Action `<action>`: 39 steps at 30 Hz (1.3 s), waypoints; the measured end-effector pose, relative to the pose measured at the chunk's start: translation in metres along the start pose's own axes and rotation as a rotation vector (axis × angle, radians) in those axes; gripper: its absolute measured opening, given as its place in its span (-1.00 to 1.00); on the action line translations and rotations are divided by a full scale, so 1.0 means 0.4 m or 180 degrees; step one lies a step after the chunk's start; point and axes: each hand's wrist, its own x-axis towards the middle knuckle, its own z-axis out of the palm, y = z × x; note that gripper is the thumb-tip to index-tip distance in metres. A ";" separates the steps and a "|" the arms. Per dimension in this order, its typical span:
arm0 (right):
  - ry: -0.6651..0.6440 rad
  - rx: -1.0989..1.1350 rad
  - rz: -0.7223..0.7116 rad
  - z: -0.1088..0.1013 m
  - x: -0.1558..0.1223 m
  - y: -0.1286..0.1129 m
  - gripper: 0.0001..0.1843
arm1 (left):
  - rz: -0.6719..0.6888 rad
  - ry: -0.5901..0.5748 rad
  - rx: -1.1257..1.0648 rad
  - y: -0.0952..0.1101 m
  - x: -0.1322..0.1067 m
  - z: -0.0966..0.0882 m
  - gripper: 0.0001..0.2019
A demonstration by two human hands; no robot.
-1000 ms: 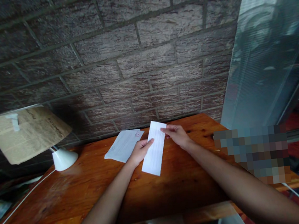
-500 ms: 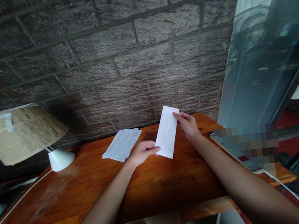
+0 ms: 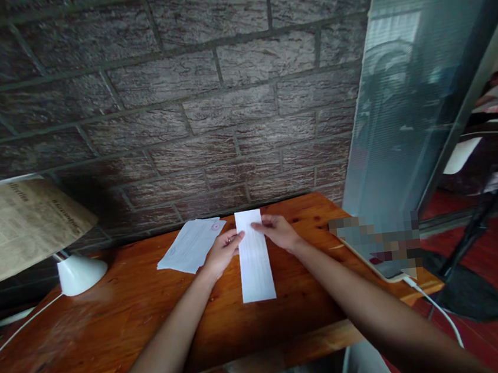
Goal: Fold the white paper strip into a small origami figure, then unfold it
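A long folded white paper (image 3: 256,269) lies lengthwise on the wooden desk (image 3: 124,318), its near end pointing at me. My left hand (image 3: 221,253) pinches the paper's left edge near the far end, fingers curled. My right hand (image 3: 277,232) grips the far end from the right, with its fingers over the top of the sheet. Just left of my left hand lies a small pile of white sheets (image 3: 190,246) with a red mark on one corner.
A white lamp base (image 3: 76,274) with a newspaper shade (image 3: 22,225) stands at the desk's left, its cord (image 3: 15,332) trailing off. A flat device (image 3: 384,267) with a white cable sits at the right edge. A brick wall is behind. A black stand base (image 3: 465,297) rests on the floor.
The paper was lifted and tilted up to the right half a second ago. It now lies flat and straight on the desk, with both hands together at its far end. The view has shifted right.
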 end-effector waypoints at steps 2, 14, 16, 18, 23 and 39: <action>0.0236 -0.0984 0.0008 -0.038 -0.051 -0.020 -0.46 | -0.0043 0.0139 0.0090 -0.009 0.004 -0.005 -0.48; 0.0490 -0.4289 0.2342 -0.383 -0.323 -0.135 -0.08 | 0.0113 0.0268 0.0294 -0.020 0.006 -0.013 -0.48; 0.0542 -0.4290 0.2465 -0.378 -0.318 -0.131 -0.06 | 0.0190 0.0289 0.0312 -0.020 0.004 -0.013 -0.48; 0.0560 -0.4226 0.2548 -0.381 -0.312 -0.127 -0.07 | 0.0218 0.0317 0.0238 -0.015 0.000 -0.014 -0.47; 0.0557 -0.4093 0.2505 -0.404 -0.305 -0.111 -0.06 | 0.0134 0.0463 -0.0025 0.006 -0.010 -0.009 -0.43; 0.0753 -0.3182 0.0598 -0.251 -0.186 -0.092 -0.18 | 0.0322 0.0388 -0.0317 0.007 -0.002 -0.012 -0.52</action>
